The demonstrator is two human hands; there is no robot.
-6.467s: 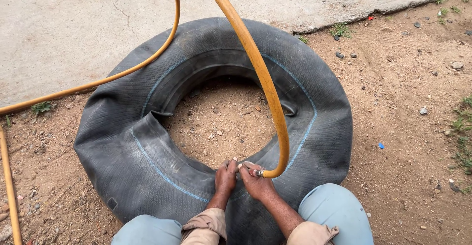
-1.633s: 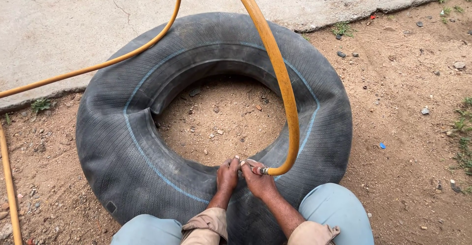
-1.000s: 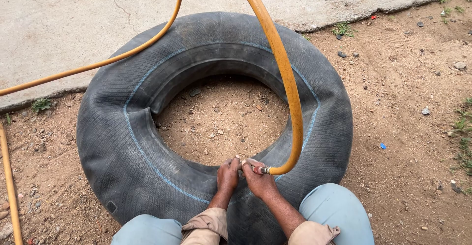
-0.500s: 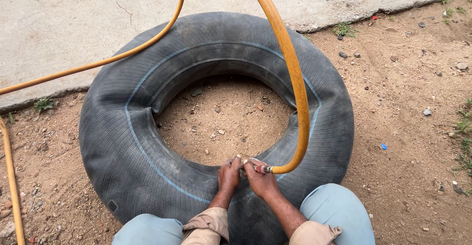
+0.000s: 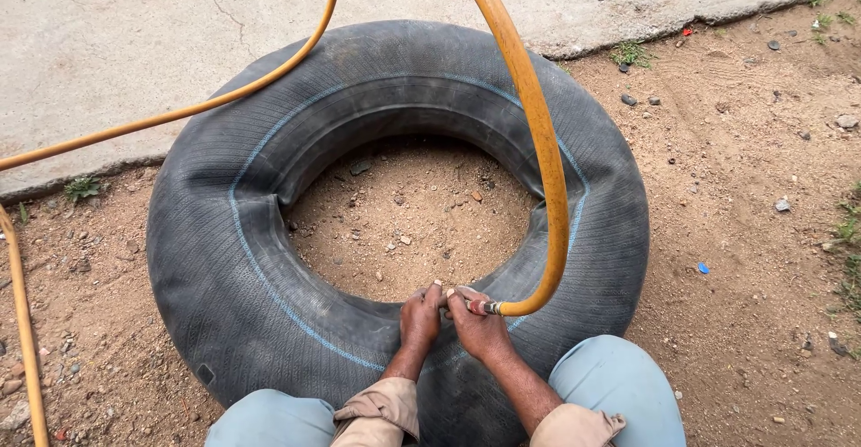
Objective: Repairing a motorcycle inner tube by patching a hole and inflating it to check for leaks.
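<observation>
inner tube [image 5: 269, 259] rings bare dirt and pebbles | hose nozzle [image 5: 484, 306] at 6 o'clock on tube | right hand [image 5: 480, 326] fingers pinch nozzle | left hand [image 5: 420, 314] fingers curled on tube, beside nozzle

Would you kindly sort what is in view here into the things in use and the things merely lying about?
In use:
- black inner tube
- yellow air hose
- metal hose end, pressed to the tube's inner edge
- left hand
- right hand

Lying about:
- small stones
- blue scrap
- grass tuft
- concrete slab
</observation>
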